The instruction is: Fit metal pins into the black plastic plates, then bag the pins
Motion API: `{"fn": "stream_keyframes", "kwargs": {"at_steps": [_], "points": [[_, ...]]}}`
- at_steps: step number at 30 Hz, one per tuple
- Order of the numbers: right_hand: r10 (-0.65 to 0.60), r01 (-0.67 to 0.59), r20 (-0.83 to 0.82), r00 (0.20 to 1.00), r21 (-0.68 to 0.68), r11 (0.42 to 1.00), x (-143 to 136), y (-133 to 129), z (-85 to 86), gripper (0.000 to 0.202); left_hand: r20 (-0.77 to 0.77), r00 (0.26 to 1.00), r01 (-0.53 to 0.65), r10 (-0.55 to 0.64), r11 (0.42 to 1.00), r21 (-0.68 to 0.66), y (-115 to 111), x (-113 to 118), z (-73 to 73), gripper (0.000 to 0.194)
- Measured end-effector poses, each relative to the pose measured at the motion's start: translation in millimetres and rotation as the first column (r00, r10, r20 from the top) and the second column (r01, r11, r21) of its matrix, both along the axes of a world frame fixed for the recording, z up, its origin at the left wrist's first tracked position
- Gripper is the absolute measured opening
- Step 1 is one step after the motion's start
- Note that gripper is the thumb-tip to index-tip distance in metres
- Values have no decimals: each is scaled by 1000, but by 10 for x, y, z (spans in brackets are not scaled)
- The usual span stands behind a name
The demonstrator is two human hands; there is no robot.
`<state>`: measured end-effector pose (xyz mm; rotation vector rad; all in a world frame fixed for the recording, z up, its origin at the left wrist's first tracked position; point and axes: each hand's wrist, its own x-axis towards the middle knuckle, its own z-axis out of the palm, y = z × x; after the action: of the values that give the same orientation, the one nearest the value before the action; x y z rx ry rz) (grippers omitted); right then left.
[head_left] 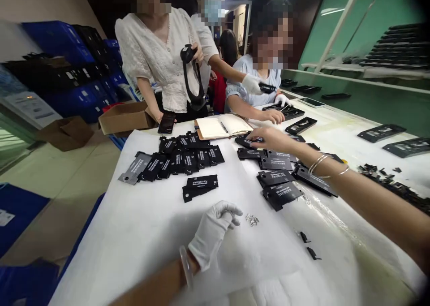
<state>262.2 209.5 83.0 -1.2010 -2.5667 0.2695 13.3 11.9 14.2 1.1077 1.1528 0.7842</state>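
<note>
My left hand [215,232], in a white glove, hovers low over the white table [151,239] with fingertips pressed together. Anything between them is too small to tell. Just right of it lies a small pile of silver screws [252,220]. My bare right hand [268,138], with bangles on the wrist, stretches forward with its fingers on the edge of a black plate [242,141]. Below it are several printed black plates [278,161]. More printed plates [178,161] overlap at left centre, and a small stack [201,184] lies nearer.
An open notebook [215,126] with a pen lies beyond the plates. Across the table, one person holds a strap and a phone; others handle black parts [285,112]. Black frames [379,132] and small black pieces [396,185] lie right. Boxes [126,118] stand left.
</note>
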Motion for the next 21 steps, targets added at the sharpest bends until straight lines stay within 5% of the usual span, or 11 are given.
{"fn": "stream_keyframes", "kwargs": {"at_steps": [4,8,13,16,18,21], "points": [[254,-255,-24,967,-73,964,-968,-530,-231,36,17,1000,-14,13,999,43,-38,4,8,18],[263,-266,-43,964,-100,959,-1336,-735,-449,50,53,999,-15,12,998,55,-63,11,24,16],[147,-160,-154,977,-74,984,-1121,-734,-330,36,2,1000,-20,20,998,67,-65,7,2,19],[89,-97,-231,969,-27,995,-895,-839,-149,27,-76,983,-155,166,979,136,-69,-14,-13,19],[70,-73,-298,952,1,997,-759,-969,-41,25,-160,922,-312,352,922,231,-73,-31,-12,15],[54,-54,-342,938,9,999,-625,-1208,65,22,-245,758,-452,605,758,470,-75,-39,-12,27]]}}
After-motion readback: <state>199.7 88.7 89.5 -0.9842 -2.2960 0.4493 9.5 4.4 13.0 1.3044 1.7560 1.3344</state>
